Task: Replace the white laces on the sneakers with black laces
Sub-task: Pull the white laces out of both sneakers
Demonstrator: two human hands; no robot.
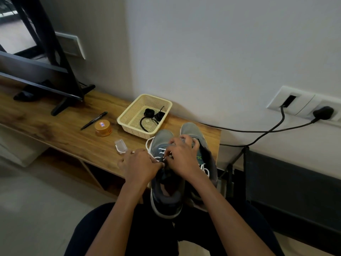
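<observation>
Wood-grain desk [55, 126] is carrying everything. A pen [94, 120], an orange jar [103, 128] and a small clear box [120, 146] are lying left of the work, apart from the shoes and seemingly playing no part in it. Just right of the jar, a cream basket [132, 129] is holding the black laces [151, 117], coiled and untouched. It is probably sitting there so they are waiting within reach, just behind the toes.

Next, the left hand [142, 166] is curling into a narrow grip and appears to be pinching the white lace [162, 149] at the near eyelets. Slack is looping out beside the left sneaker [162, 143]. That sneaker is lying with its heel hanging off the desk edge toward the lap, likely to bring the eyelets close.

The right hand [181, 159] is reaching over the same eyelets, fingers bent. Whether its grip is holding lace or only steadying the tongue I cannot tell, since the back of the hand is hiding the fingertips. The right sneaker [191, 130] is resting alongside, white lacing showing past the wrist. Unlacing is looking barely begun. A black cable [258, 134] is trailing from the wall at far right.
</observation>
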